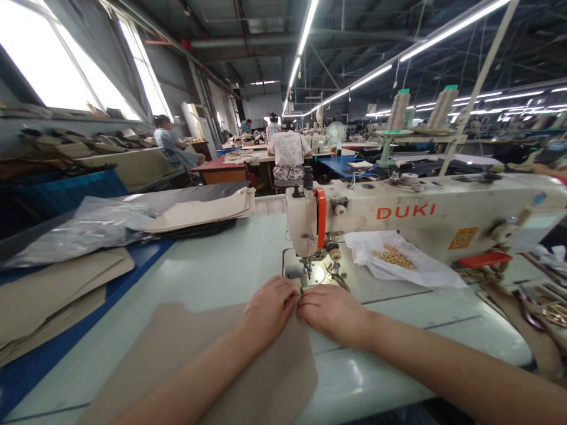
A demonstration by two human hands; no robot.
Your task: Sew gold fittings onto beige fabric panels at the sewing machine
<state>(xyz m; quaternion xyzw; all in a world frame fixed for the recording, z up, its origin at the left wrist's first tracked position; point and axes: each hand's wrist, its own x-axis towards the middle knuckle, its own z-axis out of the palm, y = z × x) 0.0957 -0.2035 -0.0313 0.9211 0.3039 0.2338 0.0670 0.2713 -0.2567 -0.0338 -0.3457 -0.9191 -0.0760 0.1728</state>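
Note:
A tan fabric piece [186, 354] lies flat on the pale sewing table [221, 265] in front of me. My left hand [266, 310] rests on its far right corner with the fingers curled and pinching the edge. My right hand [332, 313] meets it fingertip to fingertip and pinches the same corner. Both hands sit just in front of the needle and presser foot [308, 268] of a white DUKI sewing machine [407, 215].
A white bag with gold metal parts [394, 258] lies under the machine arm. Stacks of tan cut pieces [53, 295] and a plastic bag [88, 227] lie at the left. Straps and rings [544, 313] sit at the right. Other people sit at tables further back.

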